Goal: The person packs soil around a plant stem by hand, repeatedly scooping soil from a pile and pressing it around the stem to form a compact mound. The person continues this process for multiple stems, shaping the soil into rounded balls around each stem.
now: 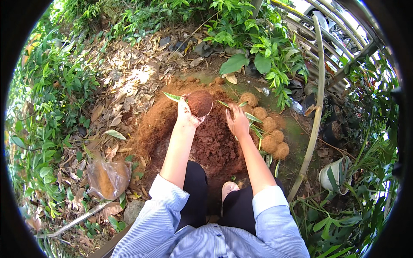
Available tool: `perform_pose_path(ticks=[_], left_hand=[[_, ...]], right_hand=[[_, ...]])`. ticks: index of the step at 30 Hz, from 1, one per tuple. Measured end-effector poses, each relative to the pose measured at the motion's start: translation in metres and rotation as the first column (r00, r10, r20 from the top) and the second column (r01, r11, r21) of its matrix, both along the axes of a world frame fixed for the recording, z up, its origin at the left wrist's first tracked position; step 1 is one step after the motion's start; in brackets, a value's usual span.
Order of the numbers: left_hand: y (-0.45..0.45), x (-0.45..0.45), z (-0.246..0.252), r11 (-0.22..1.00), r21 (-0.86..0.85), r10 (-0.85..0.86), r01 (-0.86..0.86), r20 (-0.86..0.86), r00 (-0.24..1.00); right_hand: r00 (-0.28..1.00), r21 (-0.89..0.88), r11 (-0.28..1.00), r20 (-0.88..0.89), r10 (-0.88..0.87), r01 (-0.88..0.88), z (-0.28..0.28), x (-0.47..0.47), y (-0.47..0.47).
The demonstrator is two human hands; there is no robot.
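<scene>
My left hand [186,113] cups a round ball of reddish-brown coir-like fibre [200,103] from its left and underside. A green leaf with pale edges [171,96] sticks out to the left by its fingertips. My right hand [238,122] is to the right of the ball, back upward, beside several striped leaves [253,117]. Leaf tips show around its fingers, but its grip is hidden. Under and between both hands lies a heap of dark, crumbly reddish-brown growing medium [216,145]. Several tan fibre-wrapped balls [269,124] sit on the ground right of my right hand.
Looser light-brown fibre [146,129] rings the heap's left side. A clear plastic bag of fibre [109,179] lies at left. On the right are a bamboo pole [314,135], a white pot [334,174] and a plastic bottle [297,105]. Dry leaves and shrubs surround this spot.
</scene>
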State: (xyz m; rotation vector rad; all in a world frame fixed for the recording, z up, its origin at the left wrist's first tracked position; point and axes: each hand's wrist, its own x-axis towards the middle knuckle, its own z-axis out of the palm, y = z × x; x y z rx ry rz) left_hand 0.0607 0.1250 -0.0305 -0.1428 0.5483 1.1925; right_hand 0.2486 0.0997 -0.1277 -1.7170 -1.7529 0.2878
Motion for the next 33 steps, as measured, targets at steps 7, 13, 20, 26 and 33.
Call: perform_pose_path(ticks=[7,13,20,26,33], left_hand=[[-0.011,-0.037,-0.028,0.994,0.052,-0.102,0.097,0.109,0.989],[-0.028,-0.047,-0.058,0.992,-0.088,-0.086,0.086,0.009,0.996],[-0.032,-0.055,-0.048,0.982,-0.167,-0.089,0.083,-0.027,0.996],[-0.032,-0.070,-0.049,0.986,-0.150,-0.087,0.079,-0.048,0.995],[-0.034,-0.076,-0.043,0.983,-0.145,-0.116,0.109,-0.037,0.993]], right_hand=[[0.993,-0.431,0.902,0.100,0.068,-0.019,-0.145,-0.023,-0.060],[0.944,-0.292,0.955,0.300,0.139,-0.048,-0.186,-0.070,-0.087],[0.807,-0.328,0.917,0.462,0.367,-0.228,-0.203,-0.083,-0.045],[0.770,-0.378,0.873,0.439,0.463,-0.309,-0.233,-0.063,-0.006],[0.867,-0.319,0.895,0.291,0.404,-0.310,-0.231,-0.060,-0.001]])
